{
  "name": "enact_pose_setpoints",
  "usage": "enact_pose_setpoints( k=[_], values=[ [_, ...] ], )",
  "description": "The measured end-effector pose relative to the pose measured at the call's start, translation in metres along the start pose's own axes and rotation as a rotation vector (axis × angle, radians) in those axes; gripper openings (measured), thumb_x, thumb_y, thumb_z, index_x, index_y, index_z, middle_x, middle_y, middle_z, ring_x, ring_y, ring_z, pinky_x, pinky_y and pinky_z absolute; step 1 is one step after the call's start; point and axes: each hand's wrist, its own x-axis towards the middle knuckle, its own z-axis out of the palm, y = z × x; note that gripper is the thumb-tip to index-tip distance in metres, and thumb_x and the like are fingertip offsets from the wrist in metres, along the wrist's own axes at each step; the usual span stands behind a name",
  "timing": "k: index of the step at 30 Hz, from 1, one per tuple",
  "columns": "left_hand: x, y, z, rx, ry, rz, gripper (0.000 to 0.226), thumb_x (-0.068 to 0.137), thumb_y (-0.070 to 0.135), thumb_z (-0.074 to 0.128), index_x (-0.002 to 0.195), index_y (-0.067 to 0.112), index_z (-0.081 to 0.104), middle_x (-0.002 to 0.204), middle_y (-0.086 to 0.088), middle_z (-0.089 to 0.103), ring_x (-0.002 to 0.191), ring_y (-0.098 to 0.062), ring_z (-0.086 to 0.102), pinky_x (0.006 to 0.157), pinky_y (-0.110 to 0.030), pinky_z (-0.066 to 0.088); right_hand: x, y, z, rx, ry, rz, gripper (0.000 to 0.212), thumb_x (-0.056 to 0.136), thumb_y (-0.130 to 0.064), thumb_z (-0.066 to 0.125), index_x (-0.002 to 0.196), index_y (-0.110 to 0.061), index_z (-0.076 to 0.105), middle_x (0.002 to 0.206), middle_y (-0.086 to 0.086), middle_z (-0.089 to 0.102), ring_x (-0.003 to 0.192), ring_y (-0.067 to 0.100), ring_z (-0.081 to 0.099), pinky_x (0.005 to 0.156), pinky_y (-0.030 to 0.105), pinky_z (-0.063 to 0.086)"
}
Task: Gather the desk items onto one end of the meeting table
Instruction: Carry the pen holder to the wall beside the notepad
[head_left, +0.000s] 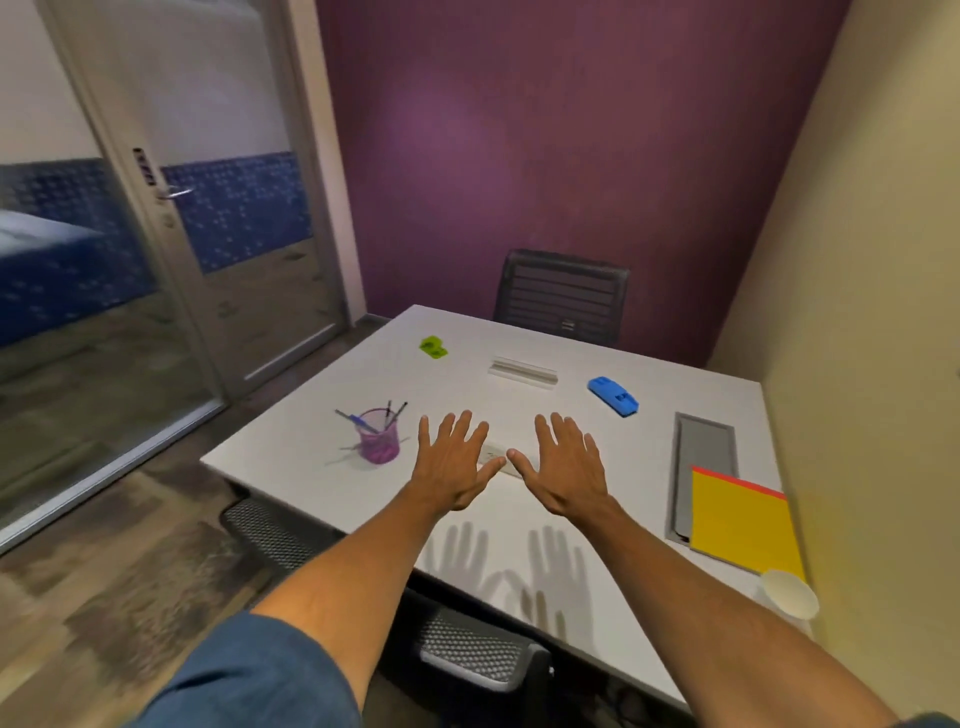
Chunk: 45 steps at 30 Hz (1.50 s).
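Over the middle of the white meeting table (322, 478) I hold my left hand (457, 467) and my right hand (563, 470) flat, palms down, fingers spread, empty. A small white item (494, 452) lies partly hidden between them. A purple mesh pen cup (379, 441) with pens stands left of my left hand. Farther back lie a green sticky-note pad (434, 347), a clear ruler-like bar (523, 371) and a blue stapler (613, 396). A yellow folder (740, 519) and a paper cup (790, 593) sit at the right near the wall.
A grey cable tray lid (707, 447) is set into the table on the right, partly under the folder. A dark chair (563, 296) stands at the far end; mesh chairs (467, 649) are tucked under the near left side. A glass door (223, 234) is at left.
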Motion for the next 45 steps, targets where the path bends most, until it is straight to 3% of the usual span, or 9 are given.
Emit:
enact_pose_setpoints(
  k=[11, 23, 29, 39, 42, 45],
  values=[
    [0.006, -0.123, 0.017, -0.028, -0.035, -0.138, 0.069, 0.097, 0.061, 0.02, 0.154, 0.023, 0.013, 0.162, -0.007, 0.004, 0.149, -0.026, 0.003, 0.116, -0.055, -0.004, 0.063, -0.105, 0.051, 0.053, -0.026, -0.136, 0.075, 0.095, -0.062, 0.026, 0.154, -0.018, 0.012, 0.162, 0.009, 0.009, 0.15, 0.026, 0.006, 0.121, 0.045, 0.006],
    [0.077, -0.279, 0.084, -0.111, -0.148, -0.223, 0.078, 0.096, 0.059, 0.027, 0.154, 0.014, -0.001, 0.162, -0.01, -0.002, 0.149, -0.027, 0.0, 0.118, -0.049, -0.002, 0.169, -0.177, 0.154, 0.158, -0.145, -0.045, 0.089, 0.088, -0.067, 0.033, 0.154, -0.012, 0.01, 0.161, 0.013, 0.014, 0.149, 0.027, 0.013, 0.121, 0.045, 0.015],
    [0.095, -0.311, 0.131, -0.134, -0.252, -0.218, 0.077, 0.097, 0.058, 0.027, 0.154, 0.012, 0.001, 0.162, -0.012, -0.002, 0.149, -0.029, -0.001, 0.119, -0.048, 0.0, 0.197, -0.175, 0.195, 0.371, -0.231, 0.063, 0.097, 0.086, -0.057, 0.058, 0.154, -0.009, 0.008, 0.161, 0.011, 0.012, 0.148, 0.027, 0.013, 0.12, 0.041, 0.018],
    [0.13, -0.329, 0.218, -0.146, -0.324, -0.223, 0.078, 0.096, 0.06, 0.023, 0.153, 0.013, -0.004, 0.161, -0.011, -0.011, 0.148, -0.027, -0.011, 0.119, -0.049, -0.008, 0.253, -0.168, 0.275, 0.706, -0.285, 0.12, 0.118, 0.066, -0.044, 0.084, 0.153, -0.014, 0.01, 0.16, 0.007, 0.017, 0.146, 0.024, 0.021, 0.118, 0.043, 0.025],
    [0.139, -0.333, 0.241, -0.157, -0.313, -0.234, 0.082, 0.094, 0.064, 0.023, 0.153, 0.015, -0.004, 0.161, -0.009, -0.013, 0.148, -0.027, -0.013, 0.118, -0.051, -0.008, 0.265, -0.172, 0.295, 0.844, -0.209, 0.073, 0.104, 0.061, -0.027, 0.091, 0.145, -0.016, 0.029, 0.145, -0.002, 0.042, 0.13, 0.013, 0.041, 0.111, 0.033, 0.038],
    [0.143, -0.334, 0.258, -0.147, -0.32, -0.25, 0.083, 0.091, 0.069, 0.017, 0.153, 0.019, -0.006, 0.161, -0.006, -0.016, 0.148, -0.027, -0.014, 0.117, -0.053, -0.007, 0.271, -0.176, 0.305, 0.965, -0.13, 0.051, 0.083, 0.056, -0.007, 0.092, 0.121, -0.029, 0.046, 0.116, -0.02, 0.055, 0.11, -0.003, 0.057, 0.087, 0.009, 0.048]
  ],
)
